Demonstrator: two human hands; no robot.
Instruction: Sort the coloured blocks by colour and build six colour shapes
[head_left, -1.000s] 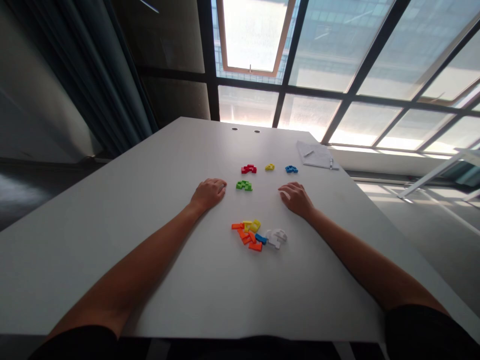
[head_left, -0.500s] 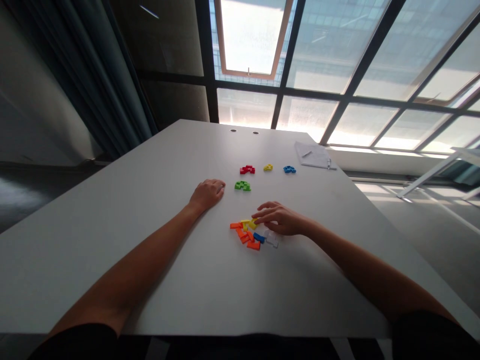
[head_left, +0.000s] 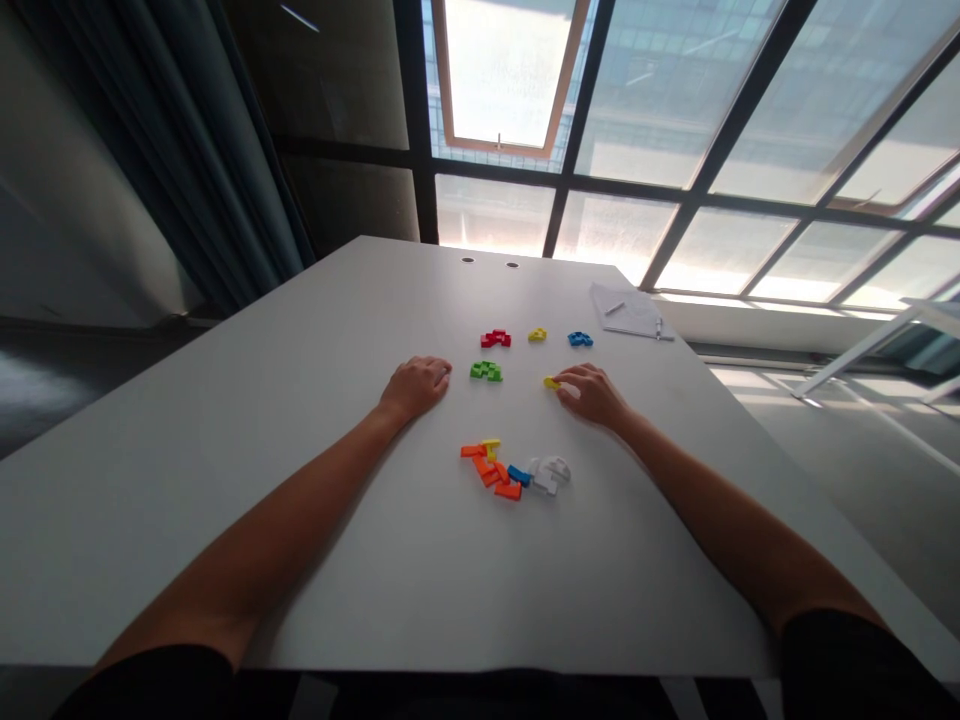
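My right hand [head_left: 589,391] pinches a small yellow block [head_left: 551,383] between thumb and fingertips, at the table surface. Left of it, my left hand [head_left: 416,387] rests on the table with its fingers curled; a pale patch shows at the fingertips, too small to name. Between the hands sits a cluster of green blocks [head_left: 486,371]. Closer to me lies a mixed pile with orange blocks [head_left: 491,472], another yellow block [head_left: 491,446], a blue block [head_left: 519,476] and white pieces [head_left: 551,472].
Behind the green cluster are red blocks [head_left: 495,339], yellow blocks [head_left: 537,335] and blue blocks [head_left: 580,339], each grouped apart. Paper [head_left: 634,312] with a pen-like object [head_left: 615,308] lies at the white table's [head_left: 360,560] far right. Tall windows stand beyond.
My right hand has lifted a yellow block out of the mixed pile and carried it away from me, below the far yellow group. The white pieces are now uncovered. My left hand stays put.
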